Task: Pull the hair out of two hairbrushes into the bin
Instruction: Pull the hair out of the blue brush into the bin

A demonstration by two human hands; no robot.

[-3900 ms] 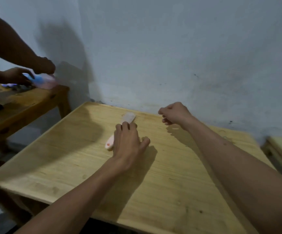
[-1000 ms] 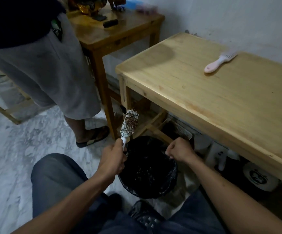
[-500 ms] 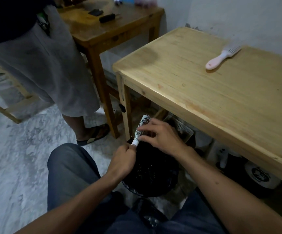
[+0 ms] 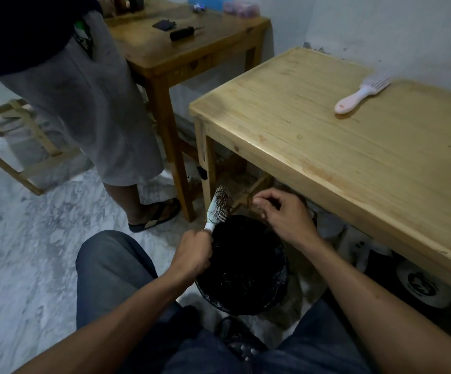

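Over the marble floor (image 4: 30,252), the left hand (image 4: 192,255) grips the round brush (image 4: 219,207) above the bin (image 4: 242,265). The right hand (image 4: 281,214) has its fingers curled in a pinch (strands too fine to see). Likely mid-pull on the first brush; next, drop the hair into the bin.

A pale wooden desk (image 4: 354,157) is standing against a whitish wall (image 4: 394,31), beside a darker table (image 4: 181,49), on marble floor (image 4: 30,252).

Left hand (image 4: 193,253): lower centre of frame, fingers curled into a fist. Right hand (image 4: 281,214): centre, fingertips pinched together, forearm extended from lower right.

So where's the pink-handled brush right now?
The pink-handled brush lies on the light wooden table, far right of the head view, near the wall, away from both hands.
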